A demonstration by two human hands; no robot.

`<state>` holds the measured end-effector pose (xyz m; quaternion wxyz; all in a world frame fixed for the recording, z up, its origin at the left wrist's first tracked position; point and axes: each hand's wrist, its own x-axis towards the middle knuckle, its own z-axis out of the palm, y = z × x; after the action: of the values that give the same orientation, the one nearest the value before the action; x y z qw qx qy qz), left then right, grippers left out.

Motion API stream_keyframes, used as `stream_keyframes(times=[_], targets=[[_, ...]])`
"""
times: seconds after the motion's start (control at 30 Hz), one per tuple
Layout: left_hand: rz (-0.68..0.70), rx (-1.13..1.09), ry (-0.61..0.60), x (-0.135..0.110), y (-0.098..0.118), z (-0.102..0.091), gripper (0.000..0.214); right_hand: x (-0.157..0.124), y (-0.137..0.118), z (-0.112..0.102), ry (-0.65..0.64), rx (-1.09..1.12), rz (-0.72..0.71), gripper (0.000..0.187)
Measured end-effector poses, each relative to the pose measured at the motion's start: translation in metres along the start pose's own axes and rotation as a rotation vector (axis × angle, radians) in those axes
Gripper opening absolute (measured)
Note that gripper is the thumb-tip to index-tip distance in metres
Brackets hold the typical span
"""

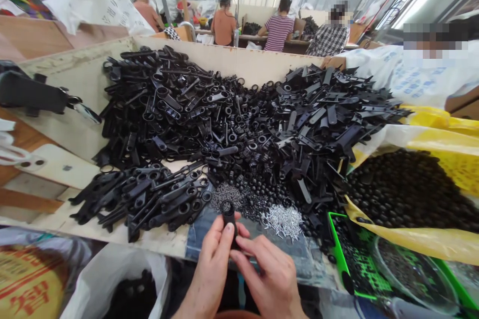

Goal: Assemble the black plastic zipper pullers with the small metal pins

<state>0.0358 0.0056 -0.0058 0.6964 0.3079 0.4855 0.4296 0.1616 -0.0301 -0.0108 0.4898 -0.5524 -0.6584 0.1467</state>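
My left hand (214, 254) is closed around a black plastic handle with a ring at its top end (229, 217), thumb lying along its face. It is held upright above the front edge of the bench. The thumb and forefinger of my right hand (267, 264) close on its lower end, which the fingers partly hide. Just beyond the handle lie a heap of small dark grey pieces (226, 196) and a heap of silvery pins (283, 221). To the left, similar black ring-ended handles (160, 197) lie in a pile.
Large heaps of black handles (164, 99) and flat black pieces (325, 109) fill the walled bench. At right are a yellow bag of black balls (407, 189) and a green tray (339, 254). A white sack (93, 279) stands below left. Several people sit behind.
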Motion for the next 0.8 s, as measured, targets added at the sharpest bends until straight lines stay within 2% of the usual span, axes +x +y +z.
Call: stream_keyframes(times=[0.13, 0.2, 0.27, 0.33, 0.4, 0.43, 0.53, 0.6, 0.7, 0.8], targets=[[0.034, 0.166, -0.130, -0.004, 0.008, -0.010, 0.049, 0.019, 0.002, -0.008, -0.049, 0.256, 0.428, 0.018], [0.025, 0.270, -0.175, -0.009, 0.013, -0.015, 0.057, 0.028, 0.004, -0.009, -0.189, 0.476, 0.604, 0.027], [0.009, 0.355, -0.210, -0.016, 0.019, -0.022, 0.066, 0.033, 0.004, -0.006, -0.355, 0.698, 0.696, 0.033], [0.011, 0.411, -0.287, -0.021, 0.023, -0.029, 0.069, 0.034, 0.003, -0.002, -0.430, 0.810, 0.711, 0.034], [0.030, 0.450, -0.347, -0.025, 0.024, -0.035, 0.067, 0.031, 0.001, 0.003, -0.418, 0.825, 0.676, 0.035], [0.049, 0.472, -0.334, -0.026, 0.023, -0.037, 0.065, 0.029, 0.000, 0.005, -0.397, 0.815, 0.655, 0.035], [0.124, 0.547, -0.175, -0.027, 0.015, -0.037, 0.057, 0.024, -0.002, 0.013, -0.353, 0.780, 0.633, 0.034], [0.148, 0.585, -0.127, -0.027, 0.010, -0.035, 0.056, 0.020, -0.002, 0.017, -0.335, 0.737, 0.626, 0.034], [0.118, 0.537, -0.180, -0.025, 0.003, -0.033, 0.059, 0.015, 0.000, 0.020, -0.311, 0.704, 0.600, 0.033], [0.120, 0.450, -0.214, -0.022, 0.002, -0.038, 0.058, 0.014, 0.000, 0.020, -0.313, 0.763, 0.603, 0.033]])
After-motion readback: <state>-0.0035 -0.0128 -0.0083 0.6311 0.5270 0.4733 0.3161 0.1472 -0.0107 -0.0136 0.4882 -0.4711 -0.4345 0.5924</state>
